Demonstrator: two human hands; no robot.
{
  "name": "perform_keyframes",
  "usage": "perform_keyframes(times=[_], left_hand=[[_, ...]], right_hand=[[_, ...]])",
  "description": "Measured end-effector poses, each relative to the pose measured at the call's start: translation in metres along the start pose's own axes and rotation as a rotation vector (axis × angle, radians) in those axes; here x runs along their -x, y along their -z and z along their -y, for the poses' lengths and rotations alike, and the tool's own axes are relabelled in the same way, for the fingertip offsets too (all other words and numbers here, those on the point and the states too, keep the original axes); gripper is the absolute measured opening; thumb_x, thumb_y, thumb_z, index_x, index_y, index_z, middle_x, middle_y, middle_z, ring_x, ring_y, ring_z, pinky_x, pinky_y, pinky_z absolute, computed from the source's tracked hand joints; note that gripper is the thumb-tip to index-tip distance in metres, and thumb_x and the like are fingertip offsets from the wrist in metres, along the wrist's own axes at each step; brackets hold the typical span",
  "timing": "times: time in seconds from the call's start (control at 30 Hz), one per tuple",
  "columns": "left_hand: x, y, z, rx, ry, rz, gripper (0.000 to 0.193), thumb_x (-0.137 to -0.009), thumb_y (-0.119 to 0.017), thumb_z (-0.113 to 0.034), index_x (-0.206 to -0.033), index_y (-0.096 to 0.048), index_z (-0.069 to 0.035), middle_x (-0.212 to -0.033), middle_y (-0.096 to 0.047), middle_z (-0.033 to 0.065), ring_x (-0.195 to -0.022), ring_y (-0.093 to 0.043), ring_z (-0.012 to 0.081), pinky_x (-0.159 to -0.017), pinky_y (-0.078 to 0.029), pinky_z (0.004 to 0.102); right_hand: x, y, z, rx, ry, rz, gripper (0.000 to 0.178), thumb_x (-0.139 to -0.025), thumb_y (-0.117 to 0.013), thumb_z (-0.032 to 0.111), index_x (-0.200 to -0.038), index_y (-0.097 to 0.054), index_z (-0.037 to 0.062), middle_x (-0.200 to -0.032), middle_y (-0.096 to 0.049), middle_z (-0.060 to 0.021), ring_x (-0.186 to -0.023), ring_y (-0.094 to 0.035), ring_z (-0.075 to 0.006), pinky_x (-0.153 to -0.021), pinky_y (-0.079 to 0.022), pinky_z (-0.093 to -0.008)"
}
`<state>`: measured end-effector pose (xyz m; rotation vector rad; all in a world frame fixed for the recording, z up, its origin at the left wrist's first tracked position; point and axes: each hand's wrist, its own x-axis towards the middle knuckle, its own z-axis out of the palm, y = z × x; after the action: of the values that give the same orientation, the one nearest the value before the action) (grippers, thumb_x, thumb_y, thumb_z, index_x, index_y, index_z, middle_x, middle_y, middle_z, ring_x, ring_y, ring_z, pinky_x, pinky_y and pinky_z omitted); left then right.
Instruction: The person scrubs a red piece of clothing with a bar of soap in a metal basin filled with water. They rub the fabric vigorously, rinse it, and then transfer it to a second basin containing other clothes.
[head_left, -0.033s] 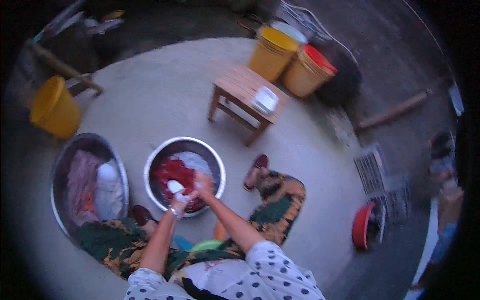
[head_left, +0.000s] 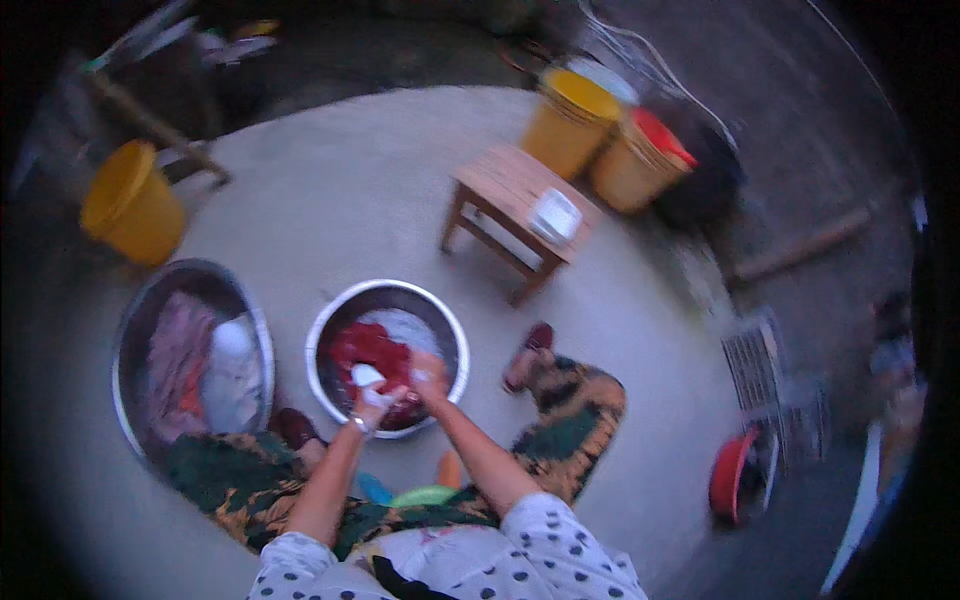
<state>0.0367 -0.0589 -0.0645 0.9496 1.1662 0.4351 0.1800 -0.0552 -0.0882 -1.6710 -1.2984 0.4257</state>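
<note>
A round metal basin (head_left: 463, 375) stands on the ground in front of me, with wet red cloth (head_left: 370, 347) and foamy water inside. My left hand (head_left: 376, 402) is low in the basin, closed around a white rounded object (head_left: 367, 375) that lies against the cloth; its exact kind is too blurred to tell. Beside it, my right hand (head_left: 428, 374) reaches in at the basin's right side, its fingers bent and pressed to the red cloth. Motion blur softens the fingers of both hands.
A larger metal tub (head_left: 267, 375) with pinkish and pale laundry is at my left. Ahead stands a wooden stool (head_left: 490, 180) bearing a white package (head_left: 555, 216). Yellow buckets (head_left: 135, 205) stand far left and far right. A red basin (head_left: 730, 478) sits at right.
The whole view has shifted a little, so everything appears farther right. Both hands stay in the basin at the red cloth, with only a slight change of position.
</note>
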Motion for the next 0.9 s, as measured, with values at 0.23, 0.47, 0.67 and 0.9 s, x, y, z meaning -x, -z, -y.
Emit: perform_keyframes(times=[0.23,0.47,0.67,0.9], left_hand=[[-0.031,0.025,0.066,0.824,0.007,0.271,0.032,-0.078,-0.055,-0.042,-0.083,-0.057,-0.011,-0.076,-0.055,0.0013,-0.070,-0.051,0.0125,-0.059,-0.041,0.0271],[0.027,-0.029,-0.043,0.873,0.225,-0.185,0.015,-0.079,-0.056,-0.026,-0.086,-0.056,-0.014,-0.069,-0.053,-0.0007,-0.055,-0.048,0.0130,-0.042,-0.038,0.0277],[0.005,-0.019,0.004,0.911,0.187,0.051,0.012,-0.083,-0.046,-0.022,-0.084,-0.055,-0.014,-0.074,-0.057,0.0001,-0.060,-0.055,0.0117,-0.046,-0.043,0.0261],[0.035,-0.014,-0.042,0.783,0.277,-0.140,0.025,-0.074,-0.059,-0.034,-0.089,-0.053,-0.014,-0.064,-0.052,-0.0003,-0.055,-0.051,0.0139,-0.041,-0.038,0.0252]], right_hand=[[0.033,-0.007,0.116,0.162,0.044,0.316,0.034,-0.076,-0.053,0.032,-0.092,-0.054,0.0019,-0.059,-0.055,-0.0157,-0.055,-0.055,-0.0299,-0.050,-0.042,-0.0413],[0.027,-0.033,0.100,0.398,-0.690,0.338,0.036,-0.082,-0.043,0.033,-0.072,-0.058,0.0023,-0.054,-0.052,-0.0159,-0.045,-0.050,-0.0303,-0.045,-0.041,-0.0443],[0.001,0.032,0.140,0.137,-0.447,0.457,0.027,-0.085,-0.044,0.028,-0.085,-0.058,0.0043,-0.060,-0.054,-0.0103,-0.059,-0.056,-0.0250,-0.058,-0.046,-0.0414],[0.015,0.009,0.109,0.362,-0.053,0.239,0.026,-0.082,-0.042,0.025,-0.076,-0.056,0.0042,-0.061,-0.055,-0.0172,-0.054,-0.054,-0.0345,-0.050,-0.041,-0.0447]])
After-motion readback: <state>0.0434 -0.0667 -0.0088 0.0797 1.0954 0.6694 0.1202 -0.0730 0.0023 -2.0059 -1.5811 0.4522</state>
